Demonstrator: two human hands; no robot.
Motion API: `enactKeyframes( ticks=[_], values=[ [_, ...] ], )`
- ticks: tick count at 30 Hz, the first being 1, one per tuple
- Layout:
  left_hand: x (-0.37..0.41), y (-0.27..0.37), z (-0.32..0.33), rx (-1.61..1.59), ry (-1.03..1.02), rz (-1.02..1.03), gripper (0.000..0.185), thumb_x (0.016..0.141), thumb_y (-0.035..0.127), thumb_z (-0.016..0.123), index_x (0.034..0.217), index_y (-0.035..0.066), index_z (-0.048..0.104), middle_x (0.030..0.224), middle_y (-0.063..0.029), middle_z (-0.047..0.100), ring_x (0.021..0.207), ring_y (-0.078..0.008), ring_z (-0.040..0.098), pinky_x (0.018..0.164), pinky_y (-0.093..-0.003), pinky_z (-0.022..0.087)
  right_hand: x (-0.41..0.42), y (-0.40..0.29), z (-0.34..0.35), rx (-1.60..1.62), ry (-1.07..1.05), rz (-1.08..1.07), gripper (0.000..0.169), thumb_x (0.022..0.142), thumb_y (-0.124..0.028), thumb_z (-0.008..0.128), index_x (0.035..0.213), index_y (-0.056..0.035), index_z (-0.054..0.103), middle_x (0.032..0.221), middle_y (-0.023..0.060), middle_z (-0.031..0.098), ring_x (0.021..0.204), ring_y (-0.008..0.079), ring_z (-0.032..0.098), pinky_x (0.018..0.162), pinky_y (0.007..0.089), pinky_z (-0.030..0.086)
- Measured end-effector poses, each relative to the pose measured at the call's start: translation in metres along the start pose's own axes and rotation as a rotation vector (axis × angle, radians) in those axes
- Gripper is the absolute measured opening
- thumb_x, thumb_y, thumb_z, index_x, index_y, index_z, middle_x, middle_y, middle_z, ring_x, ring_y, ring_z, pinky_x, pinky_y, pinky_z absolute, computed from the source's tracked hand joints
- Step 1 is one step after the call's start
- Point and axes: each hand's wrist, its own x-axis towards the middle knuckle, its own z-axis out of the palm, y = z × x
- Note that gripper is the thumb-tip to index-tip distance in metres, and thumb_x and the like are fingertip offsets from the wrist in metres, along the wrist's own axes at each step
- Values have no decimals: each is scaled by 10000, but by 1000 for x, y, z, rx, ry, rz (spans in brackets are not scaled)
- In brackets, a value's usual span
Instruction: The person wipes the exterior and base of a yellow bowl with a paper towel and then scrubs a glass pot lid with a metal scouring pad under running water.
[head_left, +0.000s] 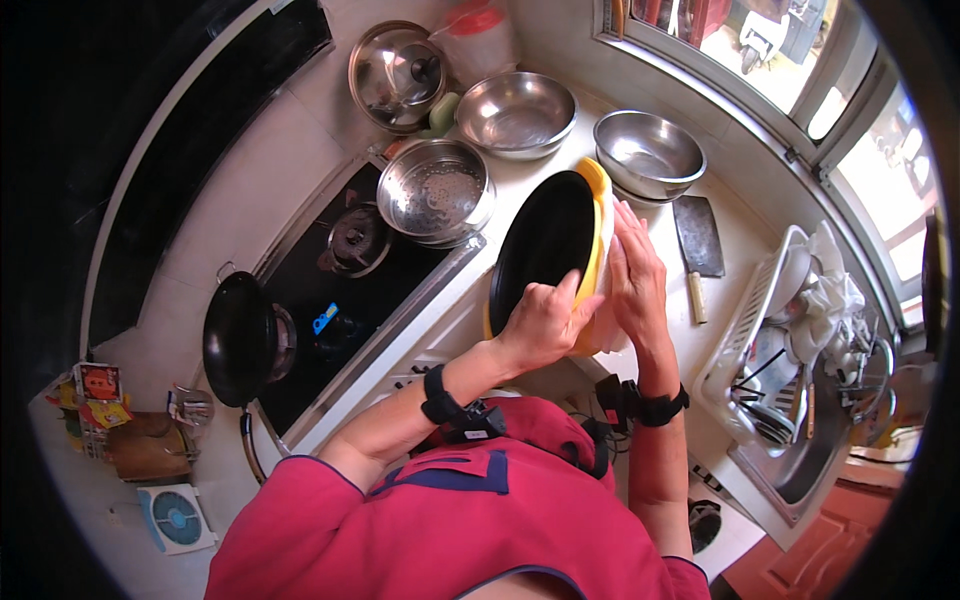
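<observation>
A round pan with a black inside and a yellow outer shell is tilted steeply on its side in front of me, above the counter edge. My left hand grips its near rim, with the thumb on the yellow side and the fingers over the black inside. A white cloth lies against the pan's yellow outer face. Flat over that cloth, my right hand presses it to the pan with its fingers stretched out. The part of the cloth under the palm is hidden.
Steel bowls and a steel steamer stand beyond the pan. To the right lie a cleaver and a dish rack beside the sink. At left, a black wok sits on the gas hob.
</observation>
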Motion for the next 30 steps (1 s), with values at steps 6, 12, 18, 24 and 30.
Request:
enactKeyframes(
  ticks=[6, 12, 18, 24, 30],
  values=[
    [-11, 7, 3, 15, -138, -7, 199, 836, 152, 581, 830, -22, 485, 538, -195, 520, 515, -381, 550, 450, -439, 417, -2, -11, -7, 110, -50, 264, 228, 906, -65, 431, 1083, 2, 559, 908, 220, 621, 823, 354, 626, 1001, 377, 356],
    [-5, -8, 4, 112, -163, 63, 185, 800, 136, 573, 835, -23, 485, 539, -196, 534, 506, -369, 572, 458, -427, 471, -36, -32, 2, 357, 46, 377, 340, 927, -93, 485, 1259, -21, 495, 822, 52, 568, 690, 86, 466, 586, 241, 401],
    [-3, -6, -1, 187, -307, 211, 181, 828, 153, 554, 783, 1, 465, 505, -178, 526, 472, -351, 566, 438, -417, 461, -16, 0, 4, 503, 197, 406, 434, 931, -85, 460, 1344, 12, 370, 876, 7, 547, 732, 54, 468, 608, 205, 393],
    [-7, -15, -1, 228, -430, 321, 196, 853, 160, 533, 753, 14, 447, 454, -133, 488, 457, -333, 562, 425, -391, 451, -20, 33, -15, 736, 130, 533, 345, 869, -57, 550, 1195, 51, 516, 986, 29, 607, 839, 85, 551, 726, 207, 424],
    [-19, -27, -2, 326, -563, 443, 132, 753, 85, 533, 712, 18, 428, 448, -129, 492, 452, -308, 574, 424, -380, 455, -39, 54, -17, 633, 227, 775, 273, 767, -1, 595, 1029, 75, 602, 885, 81, 638, 757, 133, 595, 690, 229, 454]
  ],
)
